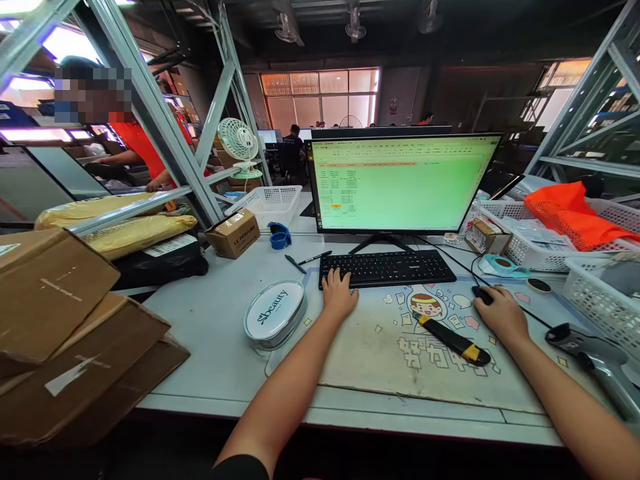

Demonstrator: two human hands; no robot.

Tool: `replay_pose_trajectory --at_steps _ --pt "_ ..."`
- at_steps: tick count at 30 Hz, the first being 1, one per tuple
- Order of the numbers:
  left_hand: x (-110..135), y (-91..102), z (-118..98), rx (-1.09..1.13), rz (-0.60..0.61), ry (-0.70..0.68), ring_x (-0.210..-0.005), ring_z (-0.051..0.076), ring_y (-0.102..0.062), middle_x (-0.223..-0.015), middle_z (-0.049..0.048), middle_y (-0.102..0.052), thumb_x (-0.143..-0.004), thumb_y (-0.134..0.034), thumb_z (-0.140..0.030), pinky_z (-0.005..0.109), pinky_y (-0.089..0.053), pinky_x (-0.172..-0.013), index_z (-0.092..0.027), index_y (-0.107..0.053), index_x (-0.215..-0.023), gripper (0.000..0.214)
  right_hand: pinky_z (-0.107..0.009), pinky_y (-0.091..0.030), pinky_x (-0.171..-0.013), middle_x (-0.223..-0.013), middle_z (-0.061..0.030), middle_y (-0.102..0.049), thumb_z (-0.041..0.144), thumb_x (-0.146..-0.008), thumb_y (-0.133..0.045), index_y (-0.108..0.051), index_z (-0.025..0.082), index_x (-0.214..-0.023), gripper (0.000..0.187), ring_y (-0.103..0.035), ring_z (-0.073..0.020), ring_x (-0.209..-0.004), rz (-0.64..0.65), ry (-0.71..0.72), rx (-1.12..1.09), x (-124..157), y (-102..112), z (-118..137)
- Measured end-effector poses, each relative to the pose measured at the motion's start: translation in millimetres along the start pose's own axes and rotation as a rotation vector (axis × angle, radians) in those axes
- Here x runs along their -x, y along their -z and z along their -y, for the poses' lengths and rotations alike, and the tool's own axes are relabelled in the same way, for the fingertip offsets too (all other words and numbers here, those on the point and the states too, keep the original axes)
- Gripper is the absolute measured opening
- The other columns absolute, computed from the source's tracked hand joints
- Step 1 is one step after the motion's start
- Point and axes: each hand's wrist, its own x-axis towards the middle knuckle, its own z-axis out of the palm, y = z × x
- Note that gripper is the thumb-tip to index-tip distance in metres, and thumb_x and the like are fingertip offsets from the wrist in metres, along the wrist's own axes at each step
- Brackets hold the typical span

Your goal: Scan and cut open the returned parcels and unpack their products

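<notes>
My left hand [340, 293] rests on the left end of a black keyboard [395, 268], fingers spread over the keys. Over on the right, my right hand [503, 312] is wrapped round a black computer mouse [481, 295] on the printed desk mat [370, 357]. Between my arms lies a black and yellow utility knife [453, 340]. A round tin marked "beauty" [274, 312] sits left of my left forearm. Behind the keyboard stands a monitor [400, 190] with a spreadsheet on its screen. Two pens [296, 264] lie left of the keyboard.
Cardboard boxes [65, 347] and wrapped parcels [135, 233] pile up at the left. A "LE PERFUME" box [233, 233] stands near a white basket [270, 205]. At right are more baskets [605, 293], a tape roll [503, 265] and a barcode scanner [595, 360]. Another person [145, 147] is beyond the frame.
</notes>
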Motion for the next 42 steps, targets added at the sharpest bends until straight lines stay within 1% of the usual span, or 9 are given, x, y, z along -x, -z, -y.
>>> replay_pose_trajectory --at_steps 6,13,24,27,29,32,34,37,42 --pt "0 -0.9 0 -0.010 -0.006 -0.005 -0.158 0.037 -0.028 -0.165 0.0177 -0.041 -0.095 -0.058 -0.039 0.059 -0.025 -0.128 -0.019 -0.054 -0.151 0.060 -0.047 -0.051 -0.105 -0.131 -0.0165 -0.067 0.044 -0.087 -0.053 -0.075 0.016 -0.122 0.050 -0.062 -0.0341 -0.122 -0.016 0.029 0.000 2 2 2" --pt "1 -1.7 -2 -0.024 -0.017 -0.023 -0.157 0.037 -0.028 -0.164 0.0184 -0.042 -0.093 -0.058 -0.039 0.061 -0.027 -0.126 -0.018 -0.055 -0.150 0.060 -0.045 -0.052 -0.104 -0.134 -0.0144 -0.066 0.041 -0.087 -0.056 -0.076 0.019 -0.124 0.046 -0.064 -0.0322 -0.118 -0.006 -0.012 0.020 3 7 8" --pt "1 -1.3 -3 -0.038 -0.013 -0.024 -0.157 0.037 -0.028 -0.164 0.0176 -0.042 -0.094 -0.058 -0.039 0.062 -0.026 -0.127 -0.018 -0.054 -0.151 0.061 -0.042 -0.050 -0.106 -0.133 -0.0140 -0.066 0.040 -0.088 -0.055 -0.075 0.017 -0.124 0.047 -0.064 -0.0315 -0.120 -0.018 0.006 0.009 3 10 12" --pt "1 -0.1 -4 -0.018 0.028 -0.032 -0.158 0.037 -0.027 -0.166 0.0170 -0.039 -0.095 -0.057 -0.044 0.066 -0.025 -0.126 -0.022 -0.052 -0.154 0.063 -0.042 -0.050 -0.106 -0.133 -0.0146 -0.067 0.039 -0.088 -0.055 -0.075 0.016 -0.124 0.047 -0.064 -0.0318 -0.121 -0.021 -0.011 0.011 3 10 13" --pt "0 0.4 -5 -0.009 0.053 -0.035 -0.159 0.038 -0.025 -0.169 0.0163 -0.034 -0.097 -0.056 -0.049 0.069 -0.025 -0.124 -0.025 -0.053 -0.153 0.062 -0.043 -0.051 -0.105 -0.133 -0.0148 -0.066 0.039 -0.087 -0.056 -0.075 0.016 -0.123 0.047 -0.063 -0.0325 -0.122 -0.021 -0.030 0.014 4 11 14" --pt "-1 -0.1 -6 -0.009 0.050 -0.036 -0.160 0.039 -0.022 -0.173 0.0161 -0.025 -0.098 -0.054 -0.053 0.071 -0.025 -0.123 -0.025 -0.057 -0.150 0.059 -0.044 -0.052 -0.103 -0.134 -0.0152 -0.066 0.039 -0.087 -0.055 -0.075 0.016 -0.124 0.047 -0.063 -0.0332 -0.122 -0.022 -0.038 0.015 3 11 15" --pt "-1 -1.0 -5 -0.011 0.042 -0.039 -0.160 0.039 -0.022 -0.173 0.0161 -0.023 -0.098 -0.053 -0.053 0.071 -0.025 -0.123 -0.025 -0.057 -0.150 0.059 -0.043 -0.052 -0.103 -0.133 -0.0152 -0.066 0.038 -0.087 -0.055 -0.075 0.016 -0.124 0.047 -0.063 -0.0329 -0.121 -0.024 -0.030 0.008 3 11 15" --pt "-2 -2.1 -5 -0.016 0.031 -0.034 -0.160 0.039 -0.022 -0.173 0.0167 -0.026 -0.097 -0.055 -0.051 0.070 -0.025 -0.123 -0.024 -0.055 -0.151 0.061 -0.043 -0.052 -0.103 -0.131 -0.0149 -0.066 0.037 -0.088 -0.055 -0.076 0.016 -0.123 0.046 -0.064 -0.0325 -0.120 -0.026 -0.024 -0.009 1 11 15" --pt "-1 -1.4 -5 -0.026 0.021 -0.038 -0.160 0.039 -0.022 -0.171 0.0179 -0.029 -0.096 -0.057 -0.047 0.069 -0.023 -0.125 -0.022 -0.054 -0.152 0.061 -0.044 -0.051 -0.107 -0.132 -0.0154 -0.066 0.035 -0.086 -0.054 -0.076 0.015 -0.123 0.047 -0.062 -0.0326 -0.124 -0.014 -0.016 -0.028 0 10 15"
